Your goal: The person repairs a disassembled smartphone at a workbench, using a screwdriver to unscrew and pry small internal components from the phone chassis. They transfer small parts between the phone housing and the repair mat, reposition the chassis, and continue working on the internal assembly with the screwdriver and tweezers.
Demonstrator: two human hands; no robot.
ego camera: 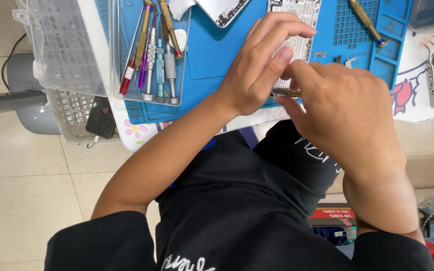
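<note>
Blue mat (217, 55) covers the table; on it lies an opened phone shell (297, 30), silvery, long axis running away from the person, directly ahead of both hands. Left hand (259, 65) rests flat-fingered on the shell, pinning it, fingers extended over its near half. Right hand (342, 110) pinches one brass-handled screwdriver (286, 92), shaft roughly horizontal, tip pointing left toward the shell's near edge, under the left thumb. Both hands touch at the work point; the left is nearer the shell. Count: about six drivers in the clear tray (151, 55), one brass driver (366, 21) loose at upper right, one pair of tweezers (431, 70) at far right.
</note>
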